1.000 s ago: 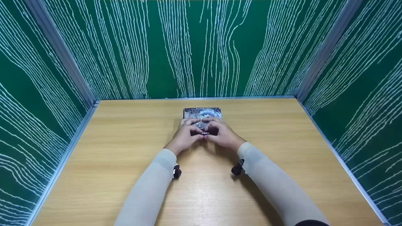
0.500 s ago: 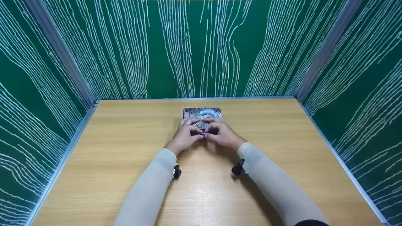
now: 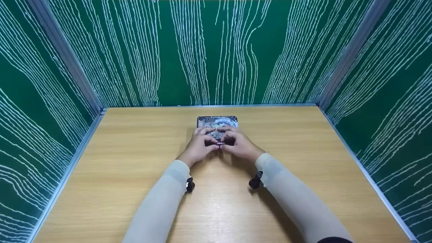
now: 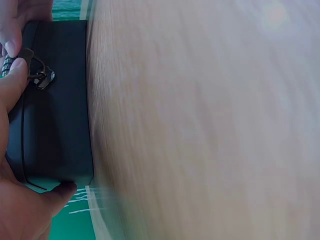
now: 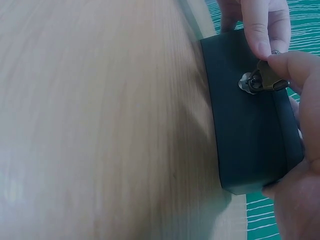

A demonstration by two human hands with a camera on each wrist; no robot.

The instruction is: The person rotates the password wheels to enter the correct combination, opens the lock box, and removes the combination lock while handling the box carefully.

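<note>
A small padlock [image 5: 270, 80] hung at the middle of the near face of a dark box [image 4: 57, 125], its hooped metal bar running to a silvery latch [image 5: 246, 82] with a scalloped edge. The lock's body was a dull bronze, with ringed segments at one end; whether the bar was fastened could not be told. The box was plain and near-black on its near face, with smooth sides and a thin seam below the lid. The lid [image 3: 216, 120] bore a crowded picture in greys, browns and pale blue, partly covered by fingers.

The left hand [image 3: 199, 145] pinched the padlock from the left in a narrow grip; the right hand [image 3: 240, 144] pinched it from the right just as narrowly. Other fingers of both rested against the box.

The box sat flat in the far middle of a broad table [image 3: 216, 209], short of its far edge. The tabletop was yellowish wood with fine grain running left to right, and a soft glare lay on its near part. Green walls [image 3: 175, 67] enclosed the left, far and right sides, covered in wavering white lines, with grey posts [image 3: 65, 54] at the far corners. Pale sleeves [image 3: 158, 202] reached in from the near side.
</note>
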